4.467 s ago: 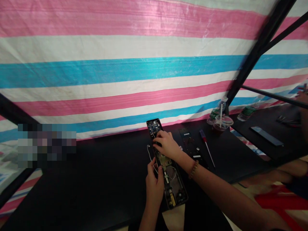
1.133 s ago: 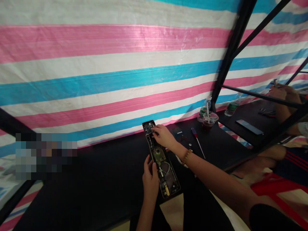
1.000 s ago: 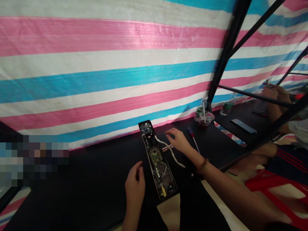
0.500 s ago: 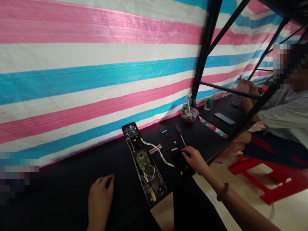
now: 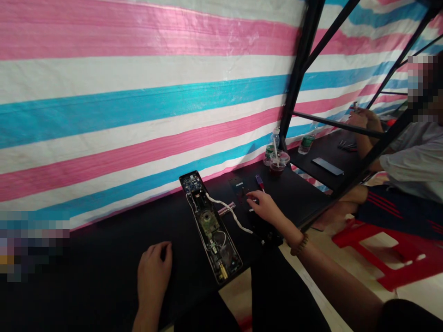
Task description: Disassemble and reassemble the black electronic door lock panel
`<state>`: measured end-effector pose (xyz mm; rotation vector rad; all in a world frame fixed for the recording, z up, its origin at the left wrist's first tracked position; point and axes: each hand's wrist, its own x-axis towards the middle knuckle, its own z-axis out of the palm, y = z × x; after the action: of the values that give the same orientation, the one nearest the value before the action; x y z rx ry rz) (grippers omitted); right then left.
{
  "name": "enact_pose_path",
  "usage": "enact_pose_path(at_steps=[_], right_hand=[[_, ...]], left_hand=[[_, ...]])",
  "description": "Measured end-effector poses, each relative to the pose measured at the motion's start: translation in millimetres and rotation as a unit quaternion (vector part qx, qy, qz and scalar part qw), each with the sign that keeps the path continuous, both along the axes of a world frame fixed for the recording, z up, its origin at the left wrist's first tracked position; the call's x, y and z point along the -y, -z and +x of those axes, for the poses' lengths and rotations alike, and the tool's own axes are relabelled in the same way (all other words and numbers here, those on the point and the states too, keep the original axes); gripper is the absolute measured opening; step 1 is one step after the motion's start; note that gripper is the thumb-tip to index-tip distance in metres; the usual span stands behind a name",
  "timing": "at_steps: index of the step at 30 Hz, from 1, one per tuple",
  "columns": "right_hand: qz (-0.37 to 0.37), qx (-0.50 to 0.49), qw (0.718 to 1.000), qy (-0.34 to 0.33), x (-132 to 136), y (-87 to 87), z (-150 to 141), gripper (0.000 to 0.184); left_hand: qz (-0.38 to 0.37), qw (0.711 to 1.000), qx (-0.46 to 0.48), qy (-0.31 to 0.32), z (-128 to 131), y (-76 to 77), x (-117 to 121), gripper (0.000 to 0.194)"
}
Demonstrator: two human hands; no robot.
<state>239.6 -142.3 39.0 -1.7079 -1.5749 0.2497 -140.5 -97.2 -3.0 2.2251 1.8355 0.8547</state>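
Note:
My left hand (image 5: 154, 269) rests on the black table, loosely curled with the thumb apart, holding nothing I can see. To its right lies a long, narrow device housing (image 5: 211, 226), its inside exposed with a circuit board, wiring and a brass-coloured fitting. A white cable (image 5: 235, 216) runs out of it to the right. My right hand (image 5: 266, 210) hovers over small dark parts beyond the cable, thumb and forefinger slightly apart. Near its fingers is a dark flat piece with a white label (image 5: 239, 184). A screwdriver (image 5: 259, 181) lies just past the hand, its shaft mostly hidden.
A lidded cup with a straw (image 5: 278, 162) and a water bottle (image 5: 269, 150) stand at the table's back right. A black metal frame (image 5: 294, 87) divides off another table, where a person sits on a red stool (image 5: 367, 249). Striped sheeting (image 5: 138, 115) hangs behind.
My right hand has moved away from me and to the left, from beside the cable's end to over the small parts, covering the screwdriver's shaft. The view has shifted slightly; my left hand stays resting.

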Motion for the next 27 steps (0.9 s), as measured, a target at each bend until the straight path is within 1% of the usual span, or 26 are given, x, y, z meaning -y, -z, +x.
enact_pose_path(at_steps=[2, 3, 4, 5, 6, 8, 10, 13, 14, 15, 16, 17, 18, 20, 21, 22, 24, 25, 27], right_hand=[[0.002, -0.059, 0.998, -0.013, 11.0, -12.0, -18.8, 0.017], [0.006, -0.084, 0.996, -0.025, 19.4, -16.9, -29.3, 0.017], [0.01, -0.098, 0.994, -0.053, 28.5, -20.8, -39.8, 0.017], [0.017, -0.107, 0.991, -0.082, 37.7, -23.7, -49.5, 0.017], [0.022, -0.111, 0.989, -0.099, 45.9, -25.5, -57.5, 0.017], [0.026, -0.107, 0.99, -0.088, 57.8, -26.2, -66.3, 0.018], [0.028, -0.089, 0.994, -0.049, 63.4, -22.8, -63.9, 0.018], [0.024, -0.051, 0.998, 0.008, 67.8, -9.9, -44.4, 0.019], [0.017, -0.036, 0.999, 0.019, 70.3, -3.5, -36.0, 0.02], [0.008, -0.022, 0.999, 0.026, 73.6, 3.7, -27.8, 0.02], [-0.006, -0.01, 1.0, 0.029, 77.9, 11.7, -20.1, 0.021], [-0.023, 0.0, 0.999, 0.03, 83.0, 20.2, -13.3, 0.026], [-0.036, 0.008, 0.999, 0.034, 88.6, 28.8, -7.6, 0.034], [-0.054, 0.014, 0.998, 0.022, 99.8, 44.8, 0.6, 0.047], [-0.057, 0.013, 0.998, 0.012, 104.5, 51.3, 3.1, 0.046], [-0.06, 0.012, 0.998, 0.001, 108.3, 56.4, 4.6, 0.04], [-0.056, 0.008, 0.998, -0.014, 112.2, 62.2, 5.2, 0.025], [-0.049, 0.006, 0.999, -0.018, 112.4, 63.1, 4.6, 0.022], [-0.029, 0.003, 0.999, -0.022, 110.7, 62.2, 2.2, 0.02]], left_hand=[[-0.027, 0.996, 0.078, -0.035, 4.4, -6.8, 8.7, 0.04], [-0.046, 0.988, 0.133, -0.059, 8.7, -10.9, 15.4, 0.04], [-0.066, 0.976, 0.195, -0.077, 14.9, -15.2, 23.3, 0.041], [-0.079, 0.959, 0.259, -0.079, 22.8, -19.5, 32.0, 0.041], [-0.096, 0.942, 0.315, -0.063, 32.2, -23.6, 41.1, 0.042], [-0.131, 0.899, 0.417, -0.032, 53.7, -30.6, 57.6, 0.041], [-0.157, 0.851, 0.502, -0.013, 74.8, -34.9, 68.9, 0.039], [-0.186, 0.778, 0.6, -0.014, 95.3, -35.4, 73.4, 0.038], [-0.19, 0.764, 0.617, -0.017, 97.5, -34.2, 72.2, 0.037], [-0.191, 0.76, 0.621, -0.02, 97.1, -32.5, 70.1, 0.037], [-0.188, 0.77, 0.61, -0.023, 94.1, -30.3, 67.5, 0.037], [-0.183, 0.792, 0.582, -0.028, 88.9, -27.6, 64.6, 0.038], [-0.175, 0.824, 0.538, -0.037, 81.8, -24.5, 61.6, 0.038], [-0.159, 0.895, 0.412, -0.059, 64.5, -16.9, 56.3, 0.04], [-0.15, 0.923, 0.347, -0.071, 55.8, -12.4, 54.0, 0.04], [-0.136, 0.942, 0.296, -0.077, 47.7, -7.8, 52.0, 0.038], [-0.107, 0.969, 0.216, -0.062, 35.4, 1.3, 48.7, 0.035], [-0.09, 0.977, 0.185, -0.046, 31.3, 5.1, 47.3, 0.034], [-0.062, 0.988, 0.138, -0.014, 27.0, 10.2, 44.6, 0.032]])
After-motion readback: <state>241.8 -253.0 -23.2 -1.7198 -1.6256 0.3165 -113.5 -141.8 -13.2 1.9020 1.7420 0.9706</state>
